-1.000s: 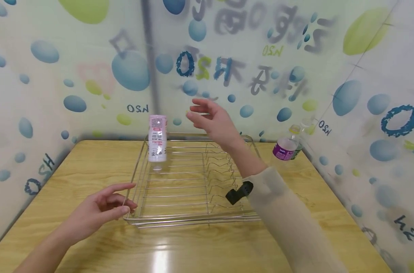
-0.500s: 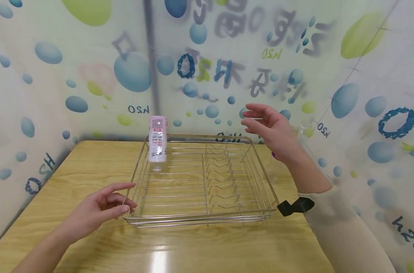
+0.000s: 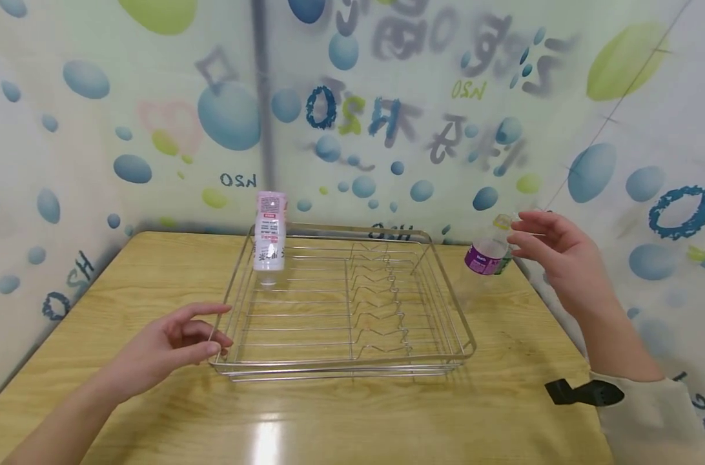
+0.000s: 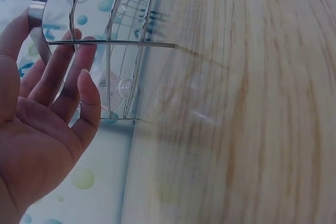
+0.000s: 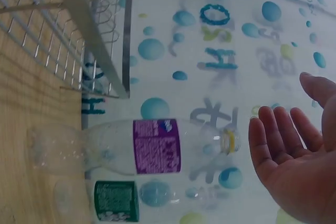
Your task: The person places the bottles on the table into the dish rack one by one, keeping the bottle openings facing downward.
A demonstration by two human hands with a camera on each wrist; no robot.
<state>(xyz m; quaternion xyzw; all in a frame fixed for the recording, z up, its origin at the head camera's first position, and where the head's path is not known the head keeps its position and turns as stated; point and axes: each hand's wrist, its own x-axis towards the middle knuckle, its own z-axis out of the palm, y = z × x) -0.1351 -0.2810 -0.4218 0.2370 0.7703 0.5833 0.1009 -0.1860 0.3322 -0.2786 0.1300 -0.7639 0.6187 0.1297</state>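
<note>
My left hand [image 3: 172, 349] is at the front-left corner of a wire dish rack [image 3: 352, 361], its thumb at the rim and its bent fingers beside the side wires. The left wrist view shows the thumb and fingers about the rim's bend. Inside the rack, along its left side, is a clear plastic bottle with a pink-white label [image 3: 269, 236], its neck toward me. My right hand [image 3: 564, 265] hovers empty at the right, fingers loosely bent. Near it stands a clear bottle with a purple label [image 5: 156, 145] and yellow neck ring, apart from the fingertips.
A second clear bottle with a green label [image 5: 116, 201] stands beside the purple one. Beneath everything is a wood-grain table [image 3: 329, 420], bounded by a patterned curtain [image 3: 399, 97] at the back and sides. The rack's right half has a row of bent wire dividers [image 3: 376, 297].
My right hand has moved from above the rack to the right, then lower, near the two bottles. The left hand stays at the rack's corner; rack and bottles look unmoved.
</note>
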